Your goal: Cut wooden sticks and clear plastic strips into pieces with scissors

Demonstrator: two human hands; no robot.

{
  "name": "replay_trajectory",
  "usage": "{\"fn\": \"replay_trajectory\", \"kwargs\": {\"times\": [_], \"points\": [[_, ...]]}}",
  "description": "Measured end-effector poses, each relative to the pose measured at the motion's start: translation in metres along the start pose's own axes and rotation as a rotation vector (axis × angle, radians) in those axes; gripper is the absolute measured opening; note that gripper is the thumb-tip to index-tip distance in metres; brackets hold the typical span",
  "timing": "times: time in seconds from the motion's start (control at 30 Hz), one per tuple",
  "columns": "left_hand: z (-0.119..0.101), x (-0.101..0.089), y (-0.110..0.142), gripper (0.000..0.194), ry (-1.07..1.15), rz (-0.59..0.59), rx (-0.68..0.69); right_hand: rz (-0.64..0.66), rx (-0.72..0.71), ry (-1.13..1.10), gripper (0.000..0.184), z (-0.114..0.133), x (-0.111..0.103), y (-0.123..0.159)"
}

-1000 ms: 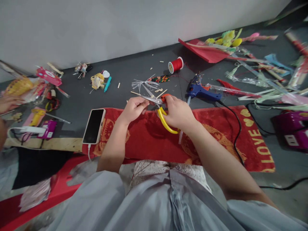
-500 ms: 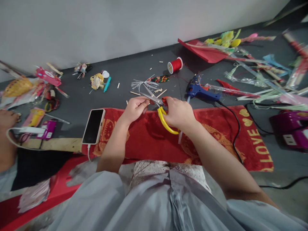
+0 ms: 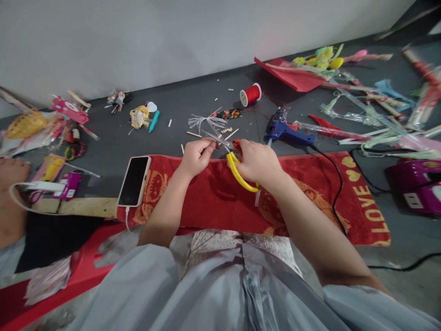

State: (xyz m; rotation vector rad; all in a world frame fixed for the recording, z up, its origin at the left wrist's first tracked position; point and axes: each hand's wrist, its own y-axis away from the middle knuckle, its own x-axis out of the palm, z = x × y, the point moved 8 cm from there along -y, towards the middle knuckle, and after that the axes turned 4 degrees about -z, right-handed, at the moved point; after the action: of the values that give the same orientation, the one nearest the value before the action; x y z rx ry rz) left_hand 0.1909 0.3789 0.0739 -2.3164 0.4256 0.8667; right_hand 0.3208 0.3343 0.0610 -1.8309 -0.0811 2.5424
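Note:
My right hand [image 3: 259,161] grips a pair of scissors [image 3: 237,172] by the yellow handles, its silver blades pointing left and away from me. Close to the blades, my left hand [image 3: 197,157] is closed in a pinch. A speck of red shows at its fingertips, too small to name. Something orange-red [image 3: 236,143] shows beside my right fingers; its kind is unclear. Just beyond the blades lie a bundle of thin white strands [image 3: 201,120], a dark flowered strip [image 3: 230,114] and several short pale sticks [image 3: 226,130]. Both hands are over the near red towel [image 3: 210,202].
A red thread spool [image 3: 251,94] and a blue glue gun [image 3: 291,133] with a black cord lie ahead to the right. Left is a charging phone [image 3: 134,181]. Wrapped sticks and red paper [image 3: 298,76] crowd the right. Another person's arm [image 3: 12,197] rests far left.
My left hand has turned slightly and shifted a little to the right, its fingers drawn closer together. The scissors in my right hand have tilted slightly. The other person's arm at far left has moved.

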Motion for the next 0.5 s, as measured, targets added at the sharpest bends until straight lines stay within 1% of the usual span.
{"fn": "replay_trajectory", "kwargs": {"times": [0.2,0.33,0.4,0.5], "points": [[0.0027,0.0042,0.0017,0.053,-0.02,-0.016,0.011,-0.022,0.016,-0.035,0.045,-0.0032,0.0015,-0.0014],[0.0021,0.0074,0.0032,0.045,-0.101,-0.037,0.017,-0.054,0.042,-0.053,0.045,-0.005,0.0008,-0.0013],[0.0003,0.0053,0.0045,0.04,-0.17,-0.094,0.02,-0.063,0.054,-0.056,0.045,-0.0048,-0.0003,-0.0006],[-0.0024,-0.0014,0.0082,0.037,-0.292,-0.223,0.022,-0.069,0.065,-0.064,0.043,-0.0043,-0.0013,0.0004]]}}
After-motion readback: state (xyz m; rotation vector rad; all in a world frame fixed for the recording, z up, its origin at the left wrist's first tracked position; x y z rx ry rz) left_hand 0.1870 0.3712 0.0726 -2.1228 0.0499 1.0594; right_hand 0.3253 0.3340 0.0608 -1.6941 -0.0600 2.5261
